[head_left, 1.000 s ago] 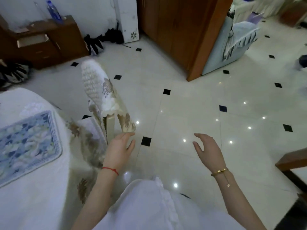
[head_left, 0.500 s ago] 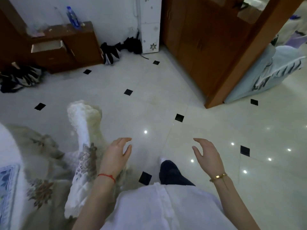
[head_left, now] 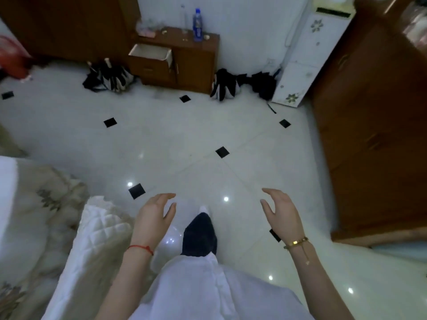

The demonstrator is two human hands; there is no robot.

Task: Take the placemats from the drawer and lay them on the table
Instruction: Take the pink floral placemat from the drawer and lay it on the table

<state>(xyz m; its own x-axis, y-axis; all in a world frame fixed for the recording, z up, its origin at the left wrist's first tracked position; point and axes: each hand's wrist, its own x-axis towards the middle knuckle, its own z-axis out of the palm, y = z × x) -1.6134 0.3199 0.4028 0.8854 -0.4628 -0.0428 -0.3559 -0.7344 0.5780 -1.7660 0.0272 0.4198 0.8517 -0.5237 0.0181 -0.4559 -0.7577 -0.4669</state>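
Observation:
A small brown cabinet (head_left: 191,63) stands against the far wall, and its top-left drawer (head_left: 150,51) is pulled out; I cannot see what lies inside. No placemat shows in this view. My left hand (head_left: 153,215) and my right hand (head_left: 280,212) hover in front of me over the floor, both empty with fingers apart. The table's white-clothed edge (head_left: 7,192) shows at the far left.
A covered chair (head_left: 97,236) stands just left of my left hand. Black bags (head_left: 108,77) (head_left: 242,85) lie on the tiled floor beside the cabinet. A water bottle (head_left: 197,25) stands on the cabinet. A wooden wardrobe (head_left: 374,116) fills the right; a white floor unit (head_left: 305,56) stands next to it.
The view has swung left, away from the table and its blue placemat, and the cabinet with the pulled-out drawer has come to the middle and closer. Both hands stay empty.

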